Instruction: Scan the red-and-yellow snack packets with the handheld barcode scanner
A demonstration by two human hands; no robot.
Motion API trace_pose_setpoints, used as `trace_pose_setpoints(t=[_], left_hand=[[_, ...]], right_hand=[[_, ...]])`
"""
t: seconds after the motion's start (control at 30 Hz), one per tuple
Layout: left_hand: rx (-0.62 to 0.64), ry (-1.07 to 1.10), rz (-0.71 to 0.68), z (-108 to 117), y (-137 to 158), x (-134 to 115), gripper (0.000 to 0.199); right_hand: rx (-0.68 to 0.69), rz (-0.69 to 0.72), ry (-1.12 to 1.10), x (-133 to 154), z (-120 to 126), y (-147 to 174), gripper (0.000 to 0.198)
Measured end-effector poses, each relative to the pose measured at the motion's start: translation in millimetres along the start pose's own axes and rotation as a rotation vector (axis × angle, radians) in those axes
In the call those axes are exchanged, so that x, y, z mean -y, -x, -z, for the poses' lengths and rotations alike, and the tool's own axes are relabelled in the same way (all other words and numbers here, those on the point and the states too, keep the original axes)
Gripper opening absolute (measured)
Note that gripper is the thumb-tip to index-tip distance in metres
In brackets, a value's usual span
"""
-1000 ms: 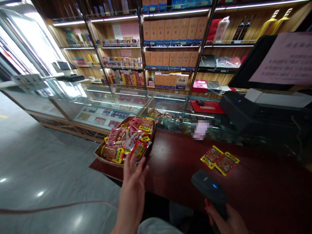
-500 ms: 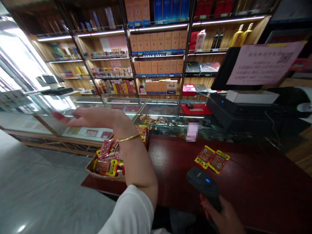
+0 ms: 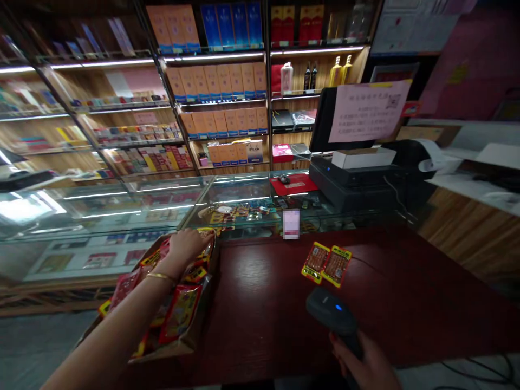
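My left hand (image 3: 184,248), a gold bangle at its wrist, reaches into a cardboard box (image 3: 189,346) full of red and yellow snack packets (image 3: 181,311). Its fingers are at the far end of the box among the packets, mostly hidden, and I cannot see whether they grip one. My right hand (image 3: 368,360) is wrapped round the handle of a dark barcode scanner (image 3: 331,309) with a lit blue light. Just beyond the scanner head, two snack packets (image 3: 326,264) lie side by side on the dark red tabletop (image 3: 252,303).
A glass display counter (image 3: 239,187) runs behind the table. At the back right stand a monitor (image 3: 323,119) with a paper sheet on it and a black cash drawer (image 3: 345,189). A mouse (image 3: 283,179) rests on a red mat. Boxed goods fill the shelves (image 3: 223,100).
My left hand has come down from the air above the counter into the box of packets. The view has turned to the right. My right hand still holds the scanner.
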State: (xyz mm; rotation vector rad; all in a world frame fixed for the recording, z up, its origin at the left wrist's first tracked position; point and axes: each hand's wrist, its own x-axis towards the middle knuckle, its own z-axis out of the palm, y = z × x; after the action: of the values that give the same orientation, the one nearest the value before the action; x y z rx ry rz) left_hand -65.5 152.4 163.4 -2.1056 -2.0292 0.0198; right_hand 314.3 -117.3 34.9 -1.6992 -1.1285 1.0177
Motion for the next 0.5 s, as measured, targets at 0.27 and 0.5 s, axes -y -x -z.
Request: trace_pose_setpoints(t=[0.27,0.5], left_hand=[[0.094,0.053,0.051,-28,-8,6,0.066],[0.165,0.23,0.096,-35,-22,11,0.044]], right_hand=[[0.098,0.024,0.019,9,-5,-20,0.049],[0.1,0.034,0.044,21,-11,-19,0.052]])
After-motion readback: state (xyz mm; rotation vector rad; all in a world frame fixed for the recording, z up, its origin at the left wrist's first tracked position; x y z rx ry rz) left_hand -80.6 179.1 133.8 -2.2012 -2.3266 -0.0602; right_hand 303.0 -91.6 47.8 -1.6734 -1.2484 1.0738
